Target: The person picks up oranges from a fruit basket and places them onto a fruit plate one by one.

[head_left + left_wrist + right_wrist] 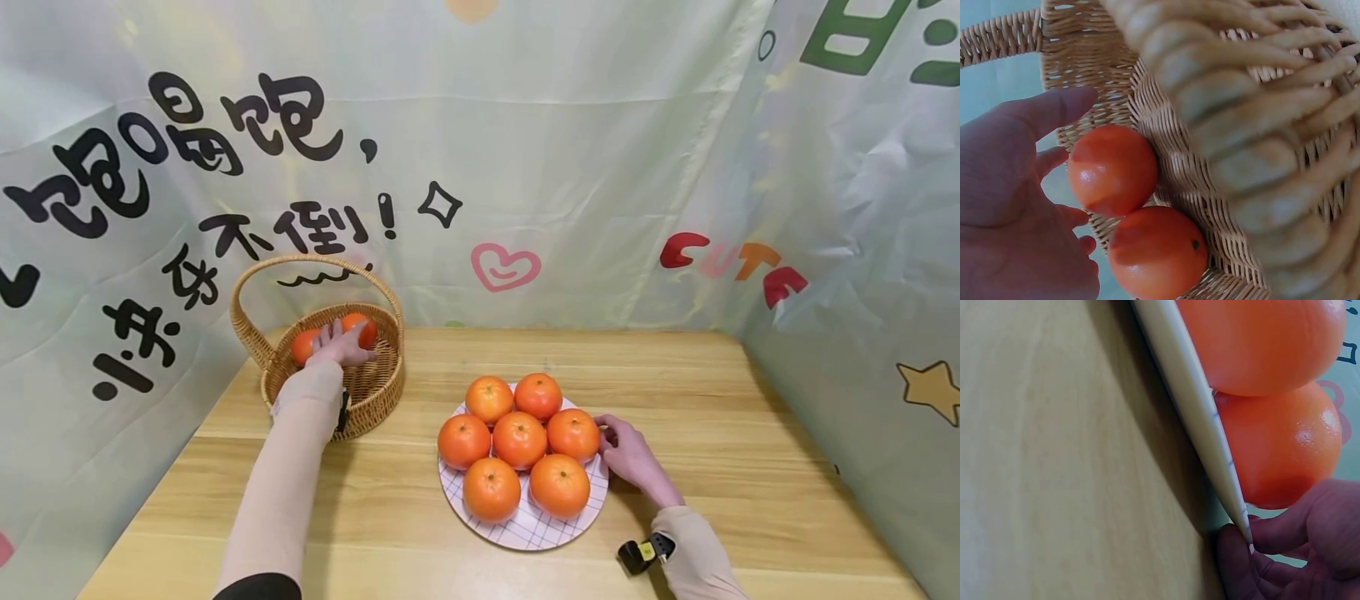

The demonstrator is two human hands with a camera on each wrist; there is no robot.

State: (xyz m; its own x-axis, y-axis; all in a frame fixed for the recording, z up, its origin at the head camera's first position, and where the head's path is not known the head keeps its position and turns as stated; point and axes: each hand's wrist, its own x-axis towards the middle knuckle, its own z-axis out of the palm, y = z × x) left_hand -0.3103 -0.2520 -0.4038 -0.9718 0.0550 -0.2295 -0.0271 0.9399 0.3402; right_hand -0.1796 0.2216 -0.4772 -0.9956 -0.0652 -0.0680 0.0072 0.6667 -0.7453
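My left hand reaches into a wicker basket at the back left. Two oranges lie in that basket: one orange by the thumb and fingers, another orange against it. The fingers of this hand are loosely spread, with part of them hidden behind the fruit. On the right, my right hand pinches the rim of a round white plate with a checked pattern. Its thumb lies above the rim and its fingers below in the right wrist view. Several oranges sit on the plate.
The basket's tall arched handle stands over its opening. Plate and basket are on a wooden table. A printed cloth hangs behind the table and along both sides.
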